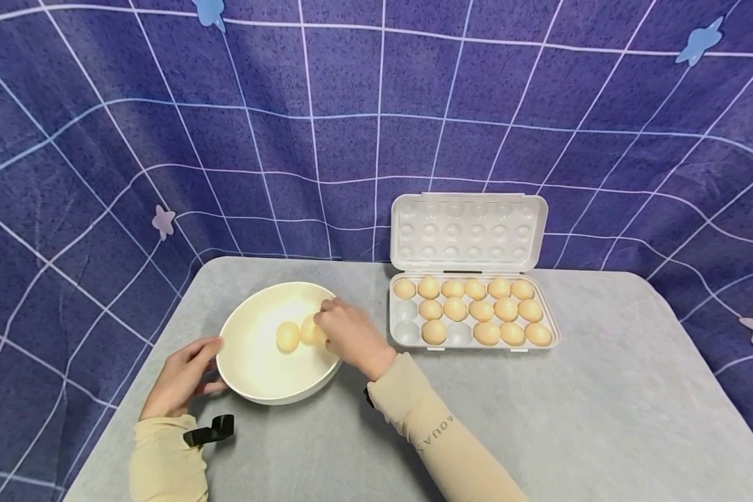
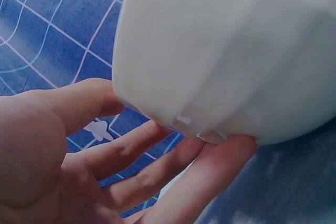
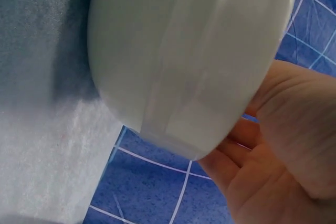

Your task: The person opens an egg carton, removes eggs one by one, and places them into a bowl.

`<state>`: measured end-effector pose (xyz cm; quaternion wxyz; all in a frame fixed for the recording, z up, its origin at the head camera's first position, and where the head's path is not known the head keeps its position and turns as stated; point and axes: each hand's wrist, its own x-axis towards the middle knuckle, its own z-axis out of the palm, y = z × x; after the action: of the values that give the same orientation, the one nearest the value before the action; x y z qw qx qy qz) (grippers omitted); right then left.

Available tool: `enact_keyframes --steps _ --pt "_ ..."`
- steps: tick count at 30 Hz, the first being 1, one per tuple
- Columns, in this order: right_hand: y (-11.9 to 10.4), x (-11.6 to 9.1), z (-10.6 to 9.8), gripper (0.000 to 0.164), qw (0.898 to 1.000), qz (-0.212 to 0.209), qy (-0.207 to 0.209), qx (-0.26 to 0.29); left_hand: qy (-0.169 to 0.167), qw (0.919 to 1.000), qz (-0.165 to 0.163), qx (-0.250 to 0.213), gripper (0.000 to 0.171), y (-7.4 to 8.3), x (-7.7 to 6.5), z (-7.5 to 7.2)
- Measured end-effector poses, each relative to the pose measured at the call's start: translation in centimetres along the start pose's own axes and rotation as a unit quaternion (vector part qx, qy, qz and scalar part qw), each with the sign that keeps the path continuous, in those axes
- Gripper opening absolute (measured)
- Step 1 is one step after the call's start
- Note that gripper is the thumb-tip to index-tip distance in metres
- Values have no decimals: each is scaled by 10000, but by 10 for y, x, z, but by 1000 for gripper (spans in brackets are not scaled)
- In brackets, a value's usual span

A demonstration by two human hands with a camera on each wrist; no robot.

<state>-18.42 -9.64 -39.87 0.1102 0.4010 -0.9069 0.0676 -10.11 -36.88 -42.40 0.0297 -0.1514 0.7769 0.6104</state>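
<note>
A wide cream bowl [image 1: 251,359] stands on the left part of the table. My left hand [image 1: 185,373] holds its left side, thumb at the rim and fingers against the outer wall; the left wrist view shows those fingertips [image 2: 239,142] on the ribbed wall. My right hand [image 1: 353,336] reaches over the bowl's right rim, fingers curled down round a light brown egg [image 1: 312,331]. Another egg [image 1: 287,336] lies just left of it on the bowl's floor. In the right wrist view the bowl's wall hides the fingertips and the eggs.
An open white egg carton [image 1: 414,346] with several brown eggs stands right of the bowl, its lid [image 1: 468,233] tilted back toward the curtain. Bare cups show in its left part. A blue grid-patterned curtain [image 1: 351,153] hangs behind and beside the grey table [image 1: 602,390].
</note>
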Motion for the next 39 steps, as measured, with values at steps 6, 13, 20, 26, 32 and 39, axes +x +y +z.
enact_keyframes --steps 6,13,20,26,32,39 --pt "-2 3 4 23 9999 40 -121 -98 -6 10000 -38 0 66 0 1 1" --pt "-2 3 4 23 9998 58 -134 -133 -4 10000 -42 64 67 0 1 0" --pt "2 1 3 22 9999 -54 73 140 -52 10000 -74 -9 67 -2 3 -1" --pt "11 -7 -6 24 9964 -200 398 720 -29 9999 -70 110 67 -1 4 -1" --pt "28 -17 -11 23 9895 -252 910 1091 -44 9999 -76 84 68 0 2 -2" --pt "57 -30 -10 23 9835 158 1313 1234 -36 10000 -37 58 67 0 1 0"
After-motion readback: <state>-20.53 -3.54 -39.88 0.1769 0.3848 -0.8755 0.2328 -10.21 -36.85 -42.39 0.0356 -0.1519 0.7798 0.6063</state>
